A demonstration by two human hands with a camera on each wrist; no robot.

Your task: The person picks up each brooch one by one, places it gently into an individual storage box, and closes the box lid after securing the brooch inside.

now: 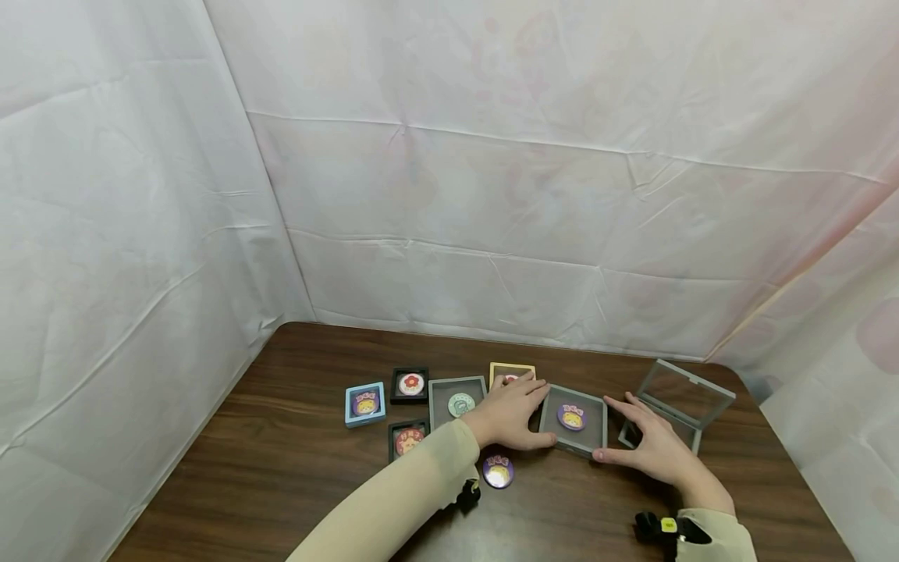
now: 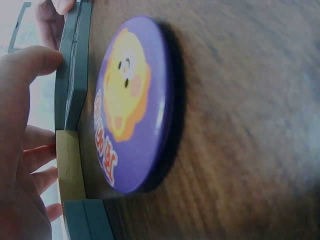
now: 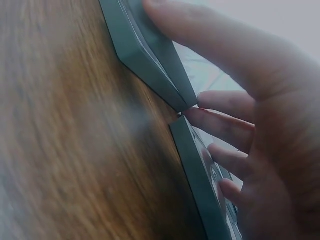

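A grey square display case [image 1: 573, 420] lies between both hands, with a purple badge [image 1: 572, 417] showing a yellow cartoon face under its clear cover. My left hand [image 1: 513, 412] holds the case's left side, thumb at the near corner and fingers toward the back. On the other side my right hand [image 1: 653, 443] grips it, the thumb at the near right corner and the index finger at the far one. A thin seam runs between the case's two halves in the left wrist view. Nearer the person lies a loose purple badge [image 2: 130, 105], face up on the table.
A second grey case [image 1: 688, 402] stands open behind the right hand, its lid raised. To the left are a grey case [image 1: 438, 398] with a green badge, a yellow-framed case [image 1: 513, 366], a blue case [image 1: 364, 421] and two black cases, on a brown wooden table [image 1: 281, 468].
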